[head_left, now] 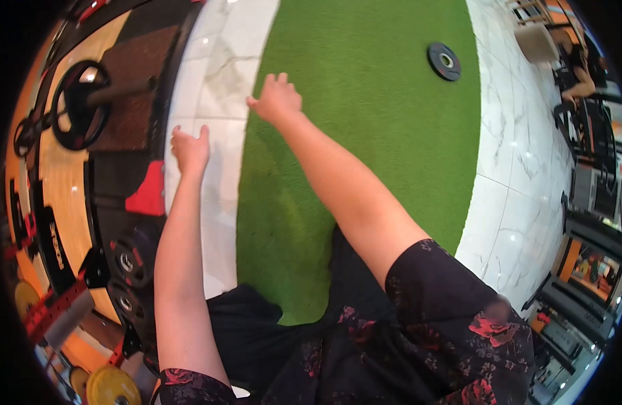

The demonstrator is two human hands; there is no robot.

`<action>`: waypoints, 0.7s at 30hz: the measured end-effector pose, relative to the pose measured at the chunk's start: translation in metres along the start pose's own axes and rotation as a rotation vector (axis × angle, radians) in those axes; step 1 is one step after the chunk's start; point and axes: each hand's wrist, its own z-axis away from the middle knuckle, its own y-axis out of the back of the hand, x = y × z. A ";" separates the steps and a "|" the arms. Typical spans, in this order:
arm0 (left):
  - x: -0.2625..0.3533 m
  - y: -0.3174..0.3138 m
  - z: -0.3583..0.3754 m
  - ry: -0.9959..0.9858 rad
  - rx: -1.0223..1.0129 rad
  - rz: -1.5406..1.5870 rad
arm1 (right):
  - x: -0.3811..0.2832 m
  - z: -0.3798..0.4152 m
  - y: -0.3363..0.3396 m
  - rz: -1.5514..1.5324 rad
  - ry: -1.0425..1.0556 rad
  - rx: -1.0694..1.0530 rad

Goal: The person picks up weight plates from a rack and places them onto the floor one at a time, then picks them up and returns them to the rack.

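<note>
Both my arms reach forward in the head view, hands apart and holding nothing that I can see. My left hand [190,150] hovers over the white marble tiles [220,162], its thumb and fingers spread. To its right, my right hand [277,100] is held out above the left edge of the green turf [365,135], fingers stretched and thumb out to the side. A black weight plate [445,61] with a pale metal centre lies flat on the turf, well to the right of my right hand and touched by neither hand.
On the left a barbell with a black plate [81,104] rests near a dark brown mat [139,88]. A red corner piece [147,191] and stacked black plates [130,262] stand beside my left forearm. At the right, a person [581,71] is among gym machines [584,300].
</note>
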 end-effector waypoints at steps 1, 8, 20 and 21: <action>0.050 -0.018 0.006 -0.030 -0.045 0.039 | 0.041 -0.014 0.019 0.009 -0.058 0.026; 0.311 -0.159 0.056 -0.368 -0.324 0.157 | 0.322 -0.057 0.116 -0.015 -0.395 0.122; 0.439 -0.116 0.054 -0.434 -0.669 0.114 | 0.411 -0.028 0.202 -0.057 -0.613 0.066; 0.445 -0.109 0.043 -0.454 -0.672 0.111 | 0.402 -0.030 0.217 -0.085 -0.625 0.079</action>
